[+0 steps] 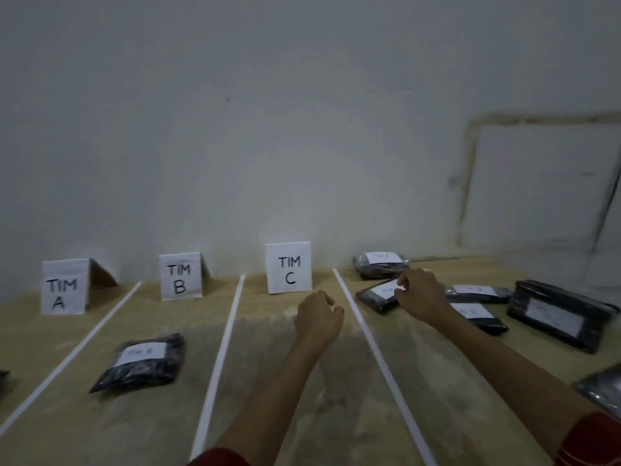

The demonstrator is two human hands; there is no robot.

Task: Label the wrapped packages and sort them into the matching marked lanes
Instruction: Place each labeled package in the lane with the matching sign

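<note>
- The right hand (421,292) reaches forward with its fingertips curled down, pinching the right end of the held package (369,299), a flat pouch in glossy, crinkled black plastic with a white paper label on top
- The held package sits just right of the right strip (376,358), outside the marked lanes; whether it lies flat or is partly lifted is unclear
- The left hand (319,317) hovers over the lane in front of the TIM C sign (288,268), fingers curled into a loose fist with nothing visible in it
- More black wrapped, white-labelled pouches cluster near the right hand: the back package (381,265) by the wall, two slim packages (477,292) behind the forearm, and the large package (561,314) further right
- The lane B package (141,361), lumpy and wrinkled, lies alone in front of the TIM B sign (179,277)
- The TIM A sign (64,287) is a folded white paper tent, hand-lettered in black like the others
- The middle strip (221,358) and left strip (77,348) are thin, white and straight, dividing the tan wood-grain table (141,428)
- Red sleeves (591,438) show at the bottom edge
</note>
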